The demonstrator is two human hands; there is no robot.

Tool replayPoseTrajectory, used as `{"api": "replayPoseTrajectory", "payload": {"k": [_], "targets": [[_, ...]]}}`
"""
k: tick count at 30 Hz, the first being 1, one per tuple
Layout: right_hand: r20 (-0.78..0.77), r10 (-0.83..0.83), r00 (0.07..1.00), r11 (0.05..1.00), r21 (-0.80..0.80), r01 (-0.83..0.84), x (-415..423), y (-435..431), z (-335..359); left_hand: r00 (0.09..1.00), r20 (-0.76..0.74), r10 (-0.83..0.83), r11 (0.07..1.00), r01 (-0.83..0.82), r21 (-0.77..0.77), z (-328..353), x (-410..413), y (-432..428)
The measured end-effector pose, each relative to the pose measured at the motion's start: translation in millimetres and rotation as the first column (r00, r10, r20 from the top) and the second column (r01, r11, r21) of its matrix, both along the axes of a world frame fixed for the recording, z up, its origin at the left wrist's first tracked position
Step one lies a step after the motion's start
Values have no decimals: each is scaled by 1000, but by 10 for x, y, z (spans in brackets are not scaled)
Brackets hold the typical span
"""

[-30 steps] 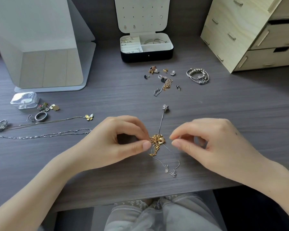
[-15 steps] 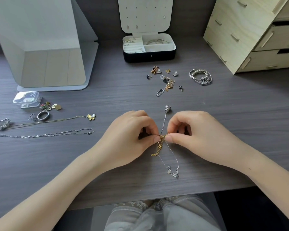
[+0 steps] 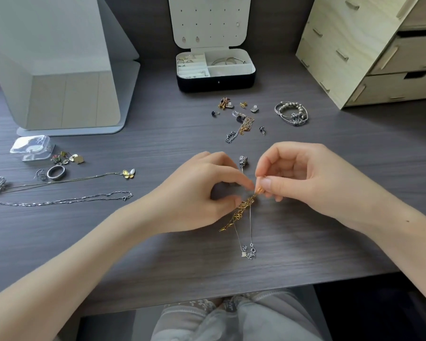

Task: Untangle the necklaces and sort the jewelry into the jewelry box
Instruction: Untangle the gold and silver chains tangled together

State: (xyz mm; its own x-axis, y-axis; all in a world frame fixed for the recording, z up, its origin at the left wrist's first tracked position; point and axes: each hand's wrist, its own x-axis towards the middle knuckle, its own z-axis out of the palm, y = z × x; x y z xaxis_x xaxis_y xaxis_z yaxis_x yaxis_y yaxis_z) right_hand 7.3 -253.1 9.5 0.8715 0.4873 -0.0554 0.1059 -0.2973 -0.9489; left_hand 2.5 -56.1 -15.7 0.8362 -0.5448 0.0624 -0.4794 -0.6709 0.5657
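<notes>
While forearms (image 3: 59, 279) are running off the lower edge in the head view, fingertips (image 3: 266, 184) are masking the knot in the gold chain (image 3: 242, 212). Right hand (image 3: 303, 178) is pinching its upper end; left hand (image 3: 202, 190) is curling alongside, grip indeterminable. Chain is trailing on the table (image 3: 158, 254), well apart from the jewelry box (image 3: 215, 81).

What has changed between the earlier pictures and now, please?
Both hands closed in on the gold chain, earlier bunched on the table. The right hand now pinches its upper end and has drawn it upward, stretching the clump into a slanted strand; the left hand pinches it lower down. The butterfly necklace, the bracelets and the open jewelry box stayed put.
</notes>
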Motion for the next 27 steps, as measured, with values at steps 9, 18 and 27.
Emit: {"api": "replayPoseTrajectory", "payload": {"k": [9, 18, 27], "targets": [[7, -66, 998, 998, 11, 66, 65, -66, -24, 993, -107, -48, 996, 39, -84, 23, 129, -75], [385, -24, 923, 907, -379, 181, -2, -50, -189, 981, -191, -22, 986, -10, -165, 23, 147, -36], [508, -74, 858, 876, -378, 299, -178, 103, -379, 975, -220, -20, 976, -29, -216, 28, 137, -40]]}}
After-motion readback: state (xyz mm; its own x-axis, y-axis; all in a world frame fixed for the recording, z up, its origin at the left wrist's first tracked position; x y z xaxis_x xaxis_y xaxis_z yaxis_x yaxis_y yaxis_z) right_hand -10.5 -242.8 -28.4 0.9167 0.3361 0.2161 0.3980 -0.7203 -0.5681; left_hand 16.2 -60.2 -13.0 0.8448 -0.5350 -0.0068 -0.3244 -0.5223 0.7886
